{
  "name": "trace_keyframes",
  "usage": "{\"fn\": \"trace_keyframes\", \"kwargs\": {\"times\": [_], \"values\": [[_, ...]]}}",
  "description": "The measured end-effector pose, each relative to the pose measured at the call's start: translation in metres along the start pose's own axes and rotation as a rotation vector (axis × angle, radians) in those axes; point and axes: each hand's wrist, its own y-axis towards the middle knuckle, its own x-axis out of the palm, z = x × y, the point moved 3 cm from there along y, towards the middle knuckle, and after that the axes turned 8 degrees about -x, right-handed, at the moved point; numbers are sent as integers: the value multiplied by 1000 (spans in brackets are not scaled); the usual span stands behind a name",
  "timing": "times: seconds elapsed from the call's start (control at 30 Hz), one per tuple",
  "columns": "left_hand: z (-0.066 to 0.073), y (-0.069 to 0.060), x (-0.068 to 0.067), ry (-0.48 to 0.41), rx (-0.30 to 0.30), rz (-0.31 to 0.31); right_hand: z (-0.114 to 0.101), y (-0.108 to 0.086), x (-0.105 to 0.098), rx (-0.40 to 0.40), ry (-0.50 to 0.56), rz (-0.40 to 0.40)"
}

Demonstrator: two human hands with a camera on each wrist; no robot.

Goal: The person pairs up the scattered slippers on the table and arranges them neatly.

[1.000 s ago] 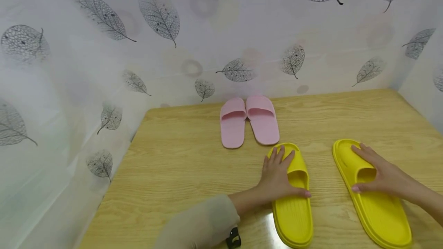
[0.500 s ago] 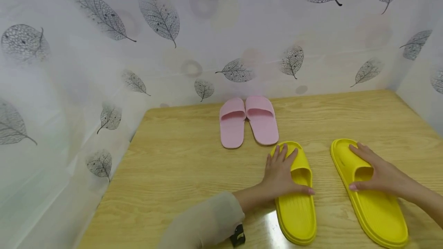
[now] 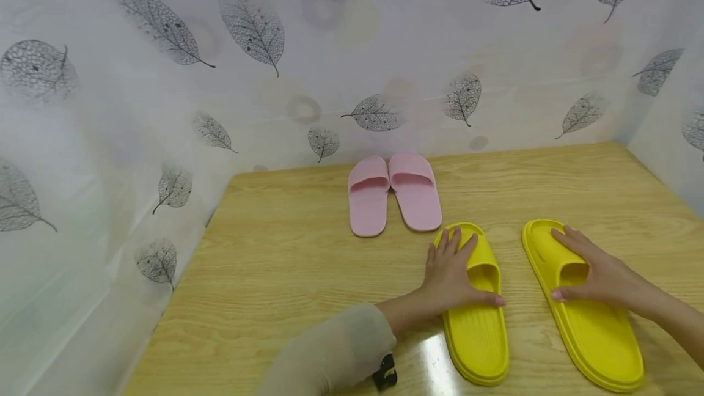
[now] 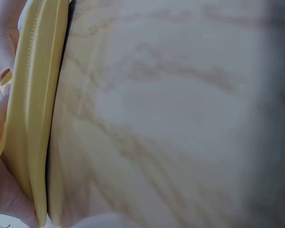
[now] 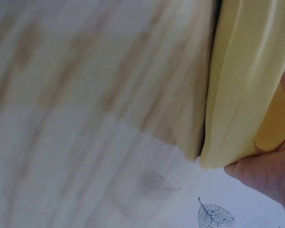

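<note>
Two yellow slippers lie sole down at the right of the table. My left hand (image 3: 451,281) grips the left yellow slipper (image 3: 477,347), thumb at its inner edge and fingers spread over its strap and outer side. The right yellow slipper (image 3: 604,347) slants, toe to the left; my right hand (image 3: 607,280) holds it across the strap with the thumb at its inner edge. In the left wrist view a slipper's side (image 4: 32,104) shows beside the hand. The right wrist view has a slipper's side (image 5: 242,85) with fingers (image 5: 261,176) near its end.
A pink slipper pair (image 3: 368,209) stands near the back edge of the wood-grain table (image 3: 275,274), toes toward the wall. A leaf-patterned white sheet (image 3: 357,47) covers the walls behind and at the sides. Bare tabletop separates the two yellow slippers.
My left hand and its yellow slipper have slid a little to the right. The right hand and its slipper have shifted slightly left, narrowing the gap. The pink slippers stay in place.
</note>
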Motion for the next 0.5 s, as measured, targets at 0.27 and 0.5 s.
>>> {"fn": "trace_keyframes", "kwargs": {"times": [0.27,0.5], "values": [[3,4,2,0,-5,15,-2,5,0,11,-8,-7],[7,8,4,24,4,19,-2,3,-1,19,-6,-7]]}}
